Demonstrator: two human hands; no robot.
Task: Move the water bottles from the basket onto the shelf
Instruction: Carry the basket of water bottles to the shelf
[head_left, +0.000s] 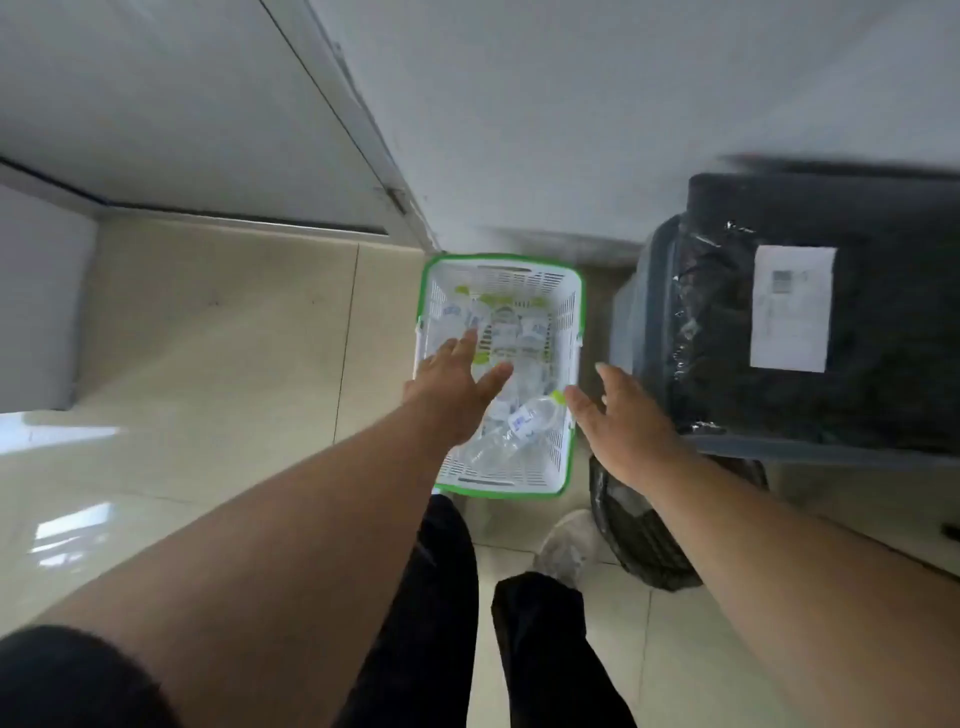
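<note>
Hands come first: the left hand (457, 384) reaches down over the white slotted plastic basket with the green rim (571, 415), fingers straight and spread, holding nothing; whether its fingertips touch the bottles beneath cannot be told. The right hand (623, 431) hangs over the basket's right edge, fingers likewise straight and loose, empty, just beside the nearest bottle's cap. That clear plastic water bottle with a pale green cap and a blue-printed label (519, 423) lies on its side in the near half of the basket, its long axis running diagonally, cap toward the right edge and base toward the near left corner. Further clear water bottles (511, 325) crowd the far half, lying flat or tilted, their labels facing up; exact headings are blurred. The basket stands on the pale tiled floor (208, 338), at the foot of a white wall, with a dark wrapped bin bearing a white paper label (789, 306) to its right and a black bag-lined round bin (634, 535) near the basket's near right corner. No shelf holding bottles is visible, so by my judgement the task is at an early stage or between trips: many bottles remain in the basket, none is gripped, and the next step looks like taking hold of one or two.
</note>
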